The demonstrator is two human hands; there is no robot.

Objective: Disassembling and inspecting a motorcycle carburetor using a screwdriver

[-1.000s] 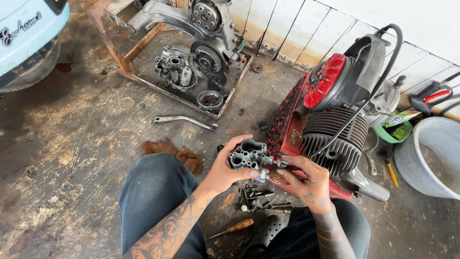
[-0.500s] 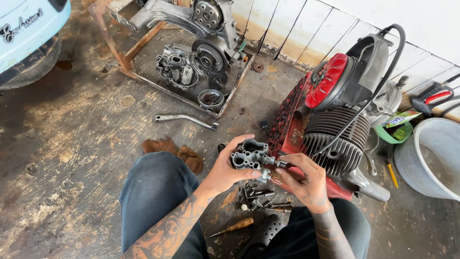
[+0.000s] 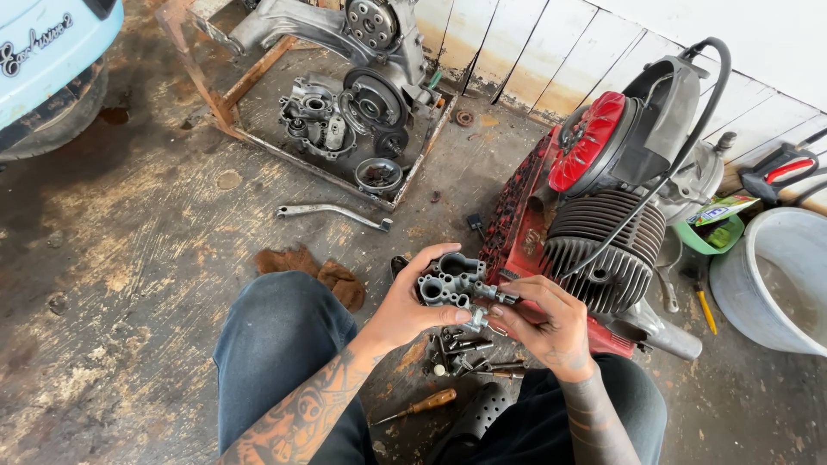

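The fingers [image 3: 428, 261] of the left hand [image 3: 412, 306] are wrapped around a small grey cast-metal carburettor body [image 3: 450, 280], which is held above the floor between the knees. The fingertips [image 3: 508, 312] of the right hand [image 3: 547, 325] are pressed together on a small metal fitting [image 3: 484, 297] at the body's lower right side; whether it is pinched or only touched cannot be told.

Directly beneath the hands a scatter of small loose parts [image 3: 461, 353] lies on the floor, with a wooden-handled screwdriver [image 3: 420, 405] just beside it. Near the right hand a finned engine cylinder [image 3: 603, 258] with a red fan cover [image 3: 587, 142] is seen. A brown rag [image 3: 319, 271] is lying by the left knee, and a bent metal lever [image 3: 332, 213] rests further out. Well apart, a dismantled engine case [image 3: 357, 103] sits in a wooden frame [image 3: 220, 108], and a white bucket [image 3: 775, 280] stands to the right.

A slip is judged the chief risk: the fitting is small and the surfaces look greasy, so it could be dropped into the loose parts below and mistaken for one of them. If it were forced at an angle, its seat in the soft casting could be damaged.
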